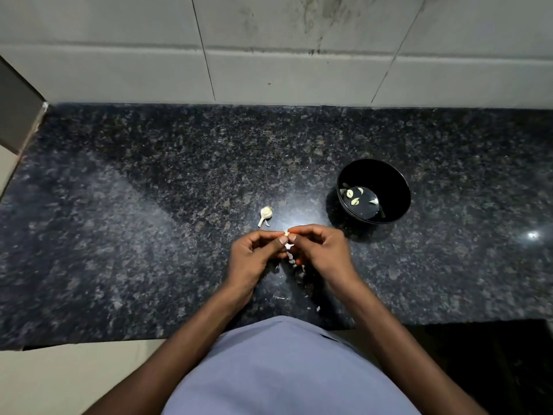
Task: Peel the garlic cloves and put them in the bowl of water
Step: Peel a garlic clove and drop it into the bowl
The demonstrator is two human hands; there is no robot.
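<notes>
Fingers of both hands curled inward, tips meeting over a small pale garlic clove (286, 233) pinched between them above the counter. Left hand (254, 254) grips the clove from the left, thumb nail turned up toward the camera; right hand (321, 250) closes on it from the right, fingertips bunched. Clove mostly hidden by the fingertips; cannot tell how much skin remains on it. Pale scraps of skin (289, 255) show in the gap below the thumbs, with more flecks on the dark speckled granite counter (134, 235) nearer the body. Remnant of the garlic bulb (265, 214), stem pointing down-left, lies on the counter just beyond and left of the hands, apart from them. Black bowl (401, 187) stands upright to the right of the bulb, beyond the right hand, not touched. Water in it, several peeled cloves (354, 196) lying in the left half of the bowl. Grey tiled wall (269, 55) runs behind the counter. Light blue shirt (284, 369) fills the bottom centre, bare forearms on either side.
</notes>
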